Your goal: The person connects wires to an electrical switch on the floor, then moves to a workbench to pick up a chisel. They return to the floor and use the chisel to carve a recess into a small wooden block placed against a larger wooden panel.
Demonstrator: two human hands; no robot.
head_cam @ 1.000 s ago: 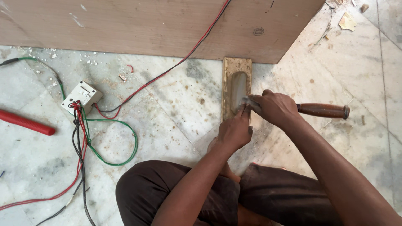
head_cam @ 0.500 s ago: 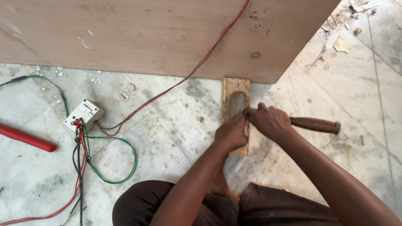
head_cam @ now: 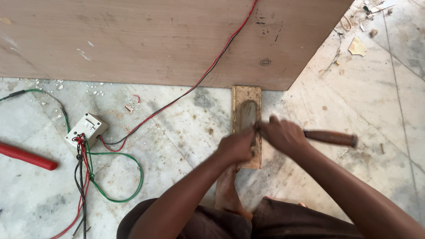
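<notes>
Far to your left a red cylindrical handle (head_cam: 27, 156) lies on the pale marble floor (head_cam: 177, 146), and beside it sits a small white switch box (head_cam: 86, 129) with red, black and green wires (head_cam: 119, 186) looping off it, well clear of your work. A large plywood board (head_cam: 155, 40) spans the top of the view. Since a second ago the view has drawn nearer, yet both hands sit where they were on the narrow rectangular wooden block (head_cam: 246, 126), so the cutting looks to be going on in the same recess. That block lies on the floor, its far end just at the board's edge, its long axis running straight away from you; your bare foot (head_cam: 228, 192) rests at its near end. Your left hand (head_cam: 237, 146) is closed over the block's lower part beside the blade. Your right hand (head_cam: 283, 135) is clamped on the brown wooden-handled chisel (head_cam: 330, 138), whose long axis lies crosswise, handle pointing right, blade pointing left into the dark oval hollow (head_cam: 248, 116).
</notes>
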